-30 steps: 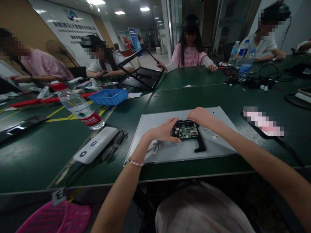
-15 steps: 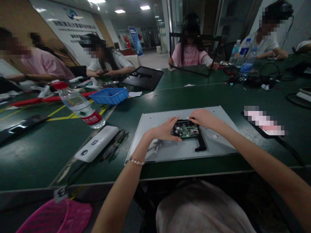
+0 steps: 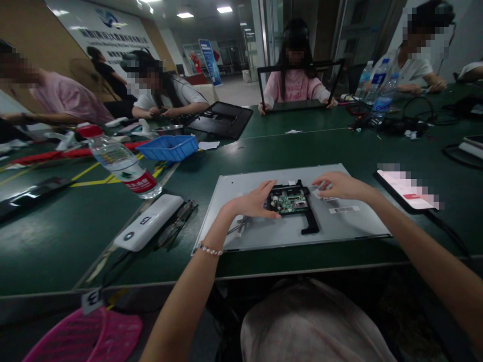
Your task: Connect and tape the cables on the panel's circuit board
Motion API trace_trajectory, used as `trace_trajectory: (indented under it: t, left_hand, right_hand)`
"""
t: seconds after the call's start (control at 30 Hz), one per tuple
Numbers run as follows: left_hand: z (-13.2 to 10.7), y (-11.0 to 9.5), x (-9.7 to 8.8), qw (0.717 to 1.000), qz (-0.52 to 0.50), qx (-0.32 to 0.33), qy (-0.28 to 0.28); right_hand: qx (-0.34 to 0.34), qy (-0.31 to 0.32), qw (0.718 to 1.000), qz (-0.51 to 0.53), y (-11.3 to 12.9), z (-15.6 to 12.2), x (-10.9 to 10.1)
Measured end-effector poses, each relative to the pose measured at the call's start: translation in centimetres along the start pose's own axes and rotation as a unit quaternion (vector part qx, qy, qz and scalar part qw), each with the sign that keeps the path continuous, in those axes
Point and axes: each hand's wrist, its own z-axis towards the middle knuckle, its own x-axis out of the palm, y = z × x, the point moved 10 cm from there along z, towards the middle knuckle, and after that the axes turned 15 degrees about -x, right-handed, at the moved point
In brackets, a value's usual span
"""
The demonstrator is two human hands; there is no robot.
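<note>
A green circuit board (image 3: 290, 202) sits in a black plastic bracket (image 3: 311, 221) on a large grey metal panel (image 3: 260, 241). My left hand (image 3: 256, 201) grips the left side of the bracket, thumb near its lower edge and fingers near the upper one. Just right of the bracket, my right hand (image 3: 337, 185) is closed in a pinch above the panel. Something small and whitish shows at its fingertips, too unclear to name. Thin grey cables (image 3: 241, 225) lie below my left wrist. A barcode label (image 3: 344, 209) is stuck on the panel below my right hand.
Left of the panel are eyeglasses (image 3: 177, 223), a white power bank (image 3: 149, 223), a tilted water bottle (image 3: 123, 166) and a blue tray (image 3: 169, 148). A phone (image 3: 405, 188) lies to the right. Across the table (image 3: 302, 146), a person holds a black frame (image 3: 260, 83).
My right hand has moved right, away from the bracket's upper right corner, uncovering it. My left hand has stayed in place. The person opposite has lowered and tilted the black frame.
</note>
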Motion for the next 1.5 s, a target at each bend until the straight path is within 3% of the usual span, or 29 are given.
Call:
trace_trajectory:
  t: [0.17,0.4,0.73,1.0,1.23,1.5]
  left_hand:
    - [0.0,0.0,-0.1,1.000,0.003,0.002,-0.004]
    - [-0.2,-0.5,-0.4,1.000,0.009,0.012,-0.011]
    - [-0.2,-0.3,-0.4,0.999,0.015,0.030,-0.026]
    - [-1.3,-4.0,-2.0,0.992,0.012,0.092,-0.090]
    - [-1.3,-6.4,-1.6,0.979,0.012,0.153,-0.132]
    - [-1.7,-9.5,-0.4,0.957,0.074,0.224,-0.168]
  right_hand:
    - [0.002,0.008,0.998,0.065,0.1,-0.6,0.9]
    - [0.024,-0.043,0.987,0.152,-0.6,-0.8,1.3]
    - [-0.030,-0.005,0.970,0.243,2.2,-0.7,2.2]
    - [-0.034,-0.046,0.965,0.255,2.3,-0.2,2.4]
    - [-0.009,-0.035,0.945,0.324,1.3,-0.7,2.9]
    - [-0.019,-0.052,0.966,0.253,2.6,-0.3,2.5]
